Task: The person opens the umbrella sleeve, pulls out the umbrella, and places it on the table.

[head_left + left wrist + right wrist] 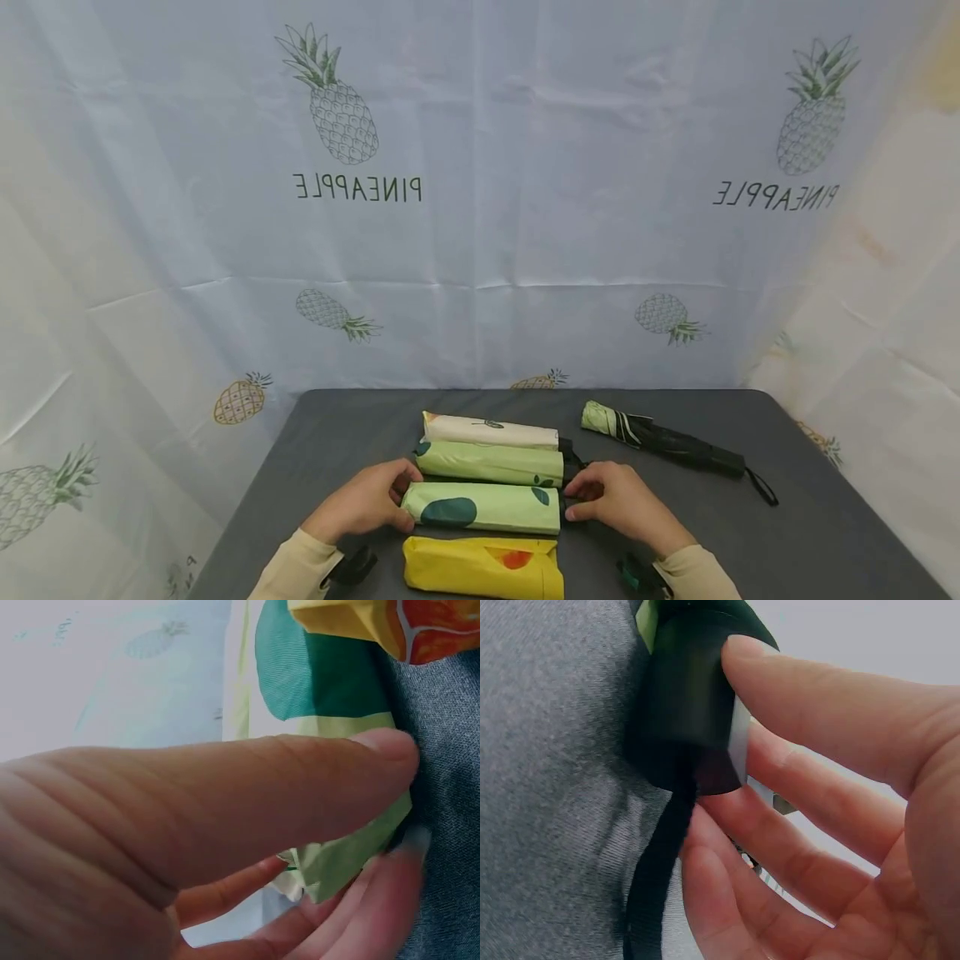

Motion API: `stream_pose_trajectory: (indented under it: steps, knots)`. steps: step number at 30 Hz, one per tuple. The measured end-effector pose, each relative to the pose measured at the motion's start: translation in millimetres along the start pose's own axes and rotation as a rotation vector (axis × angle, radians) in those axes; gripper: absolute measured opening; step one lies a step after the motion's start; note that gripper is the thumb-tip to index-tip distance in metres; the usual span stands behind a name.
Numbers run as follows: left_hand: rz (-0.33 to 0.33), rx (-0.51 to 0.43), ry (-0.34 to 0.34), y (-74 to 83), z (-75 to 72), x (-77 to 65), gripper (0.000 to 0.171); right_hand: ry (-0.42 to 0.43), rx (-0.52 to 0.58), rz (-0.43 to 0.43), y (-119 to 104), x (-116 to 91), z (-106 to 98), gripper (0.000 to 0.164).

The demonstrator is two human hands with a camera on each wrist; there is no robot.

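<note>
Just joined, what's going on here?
A person holds a pale green umbrella, folded: left-hand grip at its cloth end, right-hand grip at its black handle. It's third from the back in a row of four: cream umbrella, another green umbrella, this one, then the yellow umbrella nearest the person. A black-and-green umbrella lies apart, off to the right.

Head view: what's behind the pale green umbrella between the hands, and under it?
Behind the pale green umbrella: another green umbrella, then a cream umbrella. Directly underneath, it covers the grey tabletop; anything there can't be seen.
</note>
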State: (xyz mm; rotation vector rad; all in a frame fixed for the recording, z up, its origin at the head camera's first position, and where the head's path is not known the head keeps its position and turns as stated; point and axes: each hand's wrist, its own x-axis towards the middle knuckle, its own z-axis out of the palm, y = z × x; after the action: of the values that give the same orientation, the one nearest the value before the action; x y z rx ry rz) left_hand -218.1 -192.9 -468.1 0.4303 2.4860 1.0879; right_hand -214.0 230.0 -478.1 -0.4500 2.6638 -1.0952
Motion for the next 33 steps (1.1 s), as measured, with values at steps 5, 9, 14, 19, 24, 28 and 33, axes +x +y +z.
stream_pose_trajectory:
  steps: [5,9,14,19,24,28,33]
  knots:
    - [0.001,0.059,0.002,1.6,2.7,2.4,0.068,-0.031,0.003,0.014,-0.4,0.9,-0.7,0.033]
    - [-0.022,0.063,0.031,4.0,5.7,3.8,0.061,-0.045,-0.008,0.023,-0.7,1.7,0.4,0.038]
    - [-0.004,0.017,0.039,5.1,9.9,2.4,0.047,-0.066,-0.007,0.036,-0.2,-0.2,-0.4,0.037]
    - [-0.005,-0.075,0.017,2.3,8.0,-2.0,0.045,-0.075,0.058,0.006,0.1,-3.9,-7.3,0.035]
    - [0.007,-0.205,-0.036,-0.3,-0.2,-9.5,0.045,-0.097,0.219,0.009,0.4,-8.5,-14.6,0.037]
    - [0.038,-0.306,-0.065,1.3,-11.0,-14.7,0.050,-0.075,0.315,0.022,-1.0,-8.4,-18.6,0.040]
    - [0.105,-0.424,-0.115,4.9,-21.4,-16.7,0.056,-0.076,0.403,0.011,-1.1,-9.1,-22.4,0.044]
